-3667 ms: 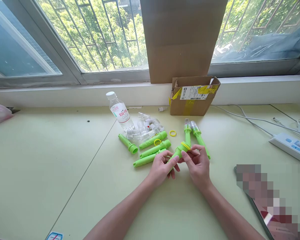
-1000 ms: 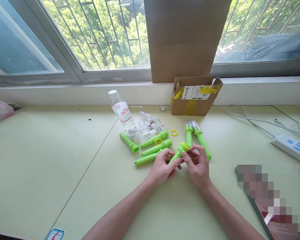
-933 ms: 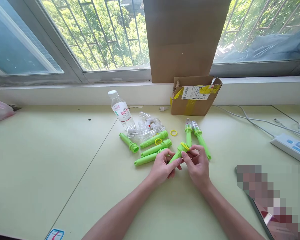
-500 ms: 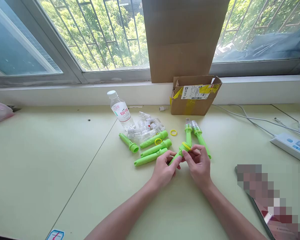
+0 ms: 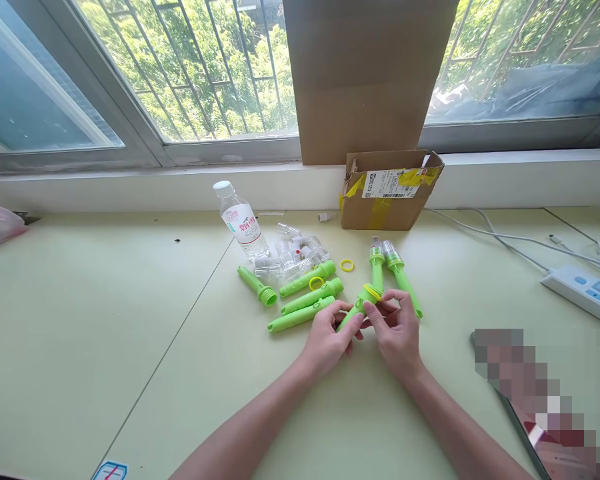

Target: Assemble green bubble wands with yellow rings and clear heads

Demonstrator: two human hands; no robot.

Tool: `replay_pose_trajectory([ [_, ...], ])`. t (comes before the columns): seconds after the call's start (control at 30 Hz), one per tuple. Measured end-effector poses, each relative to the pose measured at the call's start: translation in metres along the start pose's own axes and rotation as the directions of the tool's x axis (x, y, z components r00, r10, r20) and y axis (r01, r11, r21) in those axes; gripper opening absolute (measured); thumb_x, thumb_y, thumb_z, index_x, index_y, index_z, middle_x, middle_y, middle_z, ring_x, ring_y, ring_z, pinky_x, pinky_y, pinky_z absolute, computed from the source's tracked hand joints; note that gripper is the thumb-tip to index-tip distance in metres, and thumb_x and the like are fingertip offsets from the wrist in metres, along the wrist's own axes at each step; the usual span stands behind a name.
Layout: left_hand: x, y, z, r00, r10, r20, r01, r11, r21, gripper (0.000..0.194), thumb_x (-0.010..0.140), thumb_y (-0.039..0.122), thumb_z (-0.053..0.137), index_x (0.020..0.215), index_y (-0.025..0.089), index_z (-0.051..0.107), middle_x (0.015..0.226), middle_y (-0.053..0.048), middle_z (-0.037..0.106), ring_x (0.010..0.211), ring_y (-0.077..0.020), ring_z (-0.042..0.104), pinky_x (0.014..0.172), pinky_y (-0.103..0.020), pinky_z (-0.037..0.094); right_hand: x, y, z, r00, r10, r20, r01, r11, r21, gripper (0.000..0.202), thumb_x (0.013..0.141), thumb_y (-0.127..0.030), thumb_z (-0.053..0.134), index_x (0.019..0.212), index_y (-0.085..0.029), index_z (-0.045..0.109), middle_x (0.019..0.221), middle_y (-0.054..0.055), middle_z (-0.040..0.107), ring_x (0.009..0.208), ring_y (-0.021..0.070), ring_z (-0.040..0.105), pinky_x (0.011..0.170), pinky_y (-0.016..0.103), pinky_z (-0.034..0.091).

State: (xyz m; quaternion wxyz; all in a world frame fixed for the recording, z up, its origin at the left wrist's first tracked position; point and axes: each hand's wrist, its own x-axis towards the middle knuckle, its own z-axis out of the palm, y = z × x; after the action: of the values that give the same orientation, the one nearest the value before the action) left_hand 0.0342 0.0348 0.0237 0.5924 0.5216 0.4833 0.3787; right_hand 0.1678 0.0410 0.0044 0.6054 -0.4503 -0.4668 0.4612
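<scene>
My left hand (image 5: 326, 339) is closed around a light-green plastic tube (image 5: 356, 311), which tilts up and to the right. A yellow ring (image 5: 373, 292) sits around the tube's wide threaded end. My right hand (image 5: 399, 335) pinches at that ring, thumb against the tube; some fingertips are hidden behind it. To the left lie several loose green tubes (image 5: 300, 316) with threaded ends. One yellow ring (image 5: 347, 265) rests flat beyond my hands, and another ring (image 5: 317, 283) leans on the tubes. Two green tubes with clear caps (image 5: 399, 270) lie just behind my right hand.
Several clear plastic caps (image 5: 300, 253) are heaped by a water bottle (image 5: 243, 223). An open cardboard box (image 5: 380, 210) stands against the wall below the window. At right are a power strip (image 5: 580, 293) with cables and a phone (image 5: 523, 430), partly blurred out.
Almost nothing differs. My fingers have shifted very slightly around the green tube and its yellow ring; the other things stay in place.
</scene>
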Motion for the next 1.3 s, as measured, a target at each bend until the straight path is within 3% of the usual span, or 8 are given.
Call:
replay_pose_trajectory([
  [0.17, 0.0005, -0.0012, 0.0045, 0.982, 0.136, -0.130, -0.123, 0.987, 0.103, 0.026, 0.073, 0.038, 0.071, 0.077, 0.017, 0.056, 0.068, 0.001, 0.058, 0.059, -0.0113, 0.053, 0.051, -0.021, 0.042, 0.0009, 0.0031, -0.0011, 0.999, -0.033, -0.027, 0.033, 0.999, -0.025, 0.028, 0.080, -0.030, 0.070, 0.090, -0.024, 0.045, 0.075, -0.002, 0.069, 0.059, 0.0141, 0.064, 0.055, 0.028, 0.055],
  [0.27, 0.0018, -0.0018, 0.0051, 0.976, 0.100, -0.193, -0.081, 0.991, 0.105, 0.030, 0.070, 0.038, 0.073, 0.069, 0.018, 0.051, 0.062, 0.003, 0.054, 0.051, -0.0094, 0.048, 0.045, -0.021, 0.037, 0.0022, 0.0049, -0.0018, 0.999, -0.040, -0.020, 0.040, 0.999, -0.028, 0.028, 0.079, -0.029, 0.071, 0.090, -0.024, 0.045, 0.075, -0.001, 0.069, 0.062, 0.0155, 0.066, 0.056, 0.028, 0.054],
  [0.5, -0.0003, 0.0016, 0.0022, 0.995, -0.020, -0.095, 0.017, 0.999, -0.030, 0.034, 0.068, 0.044, 0.074, 0.067, 0.018, 0.053, 0.054, 0.005, 0.051, 0.039, -0.0082, 0.047, 0.034, -0.020, 0.033, 0.0023, 0.0034, -0.0023, 0.998, -0.054, -0.029, 0.054, 0.998, -0.020, 0.029, 0.078, -0.028, 0.072, 0.088, -0.024, 0.045, 0.070, -0.002, 0.068, 0.056, 0.0146, 0.065, 0.051, 0.025, 0.051],
  [0.77, 0.0021, -0.0014, -0.0033, 1.000, -0.002, -0.021, 0.001, 1.000, -0.029, 0.037, 0.072, 0.050, 0.070, 0.070, 0.015, 0.057, 0.059, 0.000, 0.062, 0.038, -0.0091, 0.051, 0.033, -0.020, 0.035, 0.0007, 0.0012, -0.0023, 0.998, -0.064, -0.026, 0.064, 0.998, -0.016, 0.031, 0.078, -0.030, 0.073, 0.087, -0.024, 0.044, 0.067, -0.003, 0.067, 0.050, 0.0138, 0.062, 0.045, 0.024, 0.049],
  [0.97, -0.0001, 0.0013, 0.0026, 0.996, 0.035, -0.086, -0.029, 0.997, 0.072, 0.036, 0.077, 0.051, 0.064, 0.083, 0.015, 0.069, 0.062, 0.000, 0.059, 0.046, -0.0100, 0.051, 0.041, -0.021, 0.036, 0.0019, 0.0051, -0.0022, 0.988, -0.093, -0.123, 0.085, 0.994, -0.063, 0.030, 0.075, -0.031, 0.075, 0.086, -0.023, 0.047, 0.066, -0.003, 0.067, 0.052, 0.0139, 0.063, 0.048, 0.026, 0.051],
  [1.1, -0.0024, 0.0030, 0.0060, 0.984, 0.103, -0.143, -0.085, 0.988, 0.130, 0.035, 0.078, 0.050, 0.064, 0.078, 0.016, 0.069, 0.062, 0.000, 0.058, 0.049, -0.0091, 0.046, 0.045, -0.022, 0.035, 0.0029, 0.0065, -0.0018, 0.989, -0.086, -0.124, 0.080, 0.995, -0.051, 0.030, 0.075, -0.031, 0.075, 0.085, -0.023, 0.048, 0.068, -0.002, 0.067, 0.054, 0.0144, 0.063, 0.051, 0.028, 0.054],
  [1.3, -0.0027, 0.0027, 0.0048, 0.989, -0.028, -0.148, 0.022, 0.999, -0.043, 0.037, 0.075, 0.052, 0.067, 0.080, 0.018, 0.051, 0.053, 0.006, 0.054, 0.035, -0.0053, 0.038, 0.035, -0.019, 0.028, 0.0033, 0.0043, -0.0022, 0.994, -0.085, -0.066, 0.082, 0.995, -0.050, 0.028, 0.076, -0.029, 0.074, 0.088, -0.023, 0.049, 0.073, -0.002, 0.066, 0.060, 0.0143, 0.064, 0.054, 0.030, 0.058],
])
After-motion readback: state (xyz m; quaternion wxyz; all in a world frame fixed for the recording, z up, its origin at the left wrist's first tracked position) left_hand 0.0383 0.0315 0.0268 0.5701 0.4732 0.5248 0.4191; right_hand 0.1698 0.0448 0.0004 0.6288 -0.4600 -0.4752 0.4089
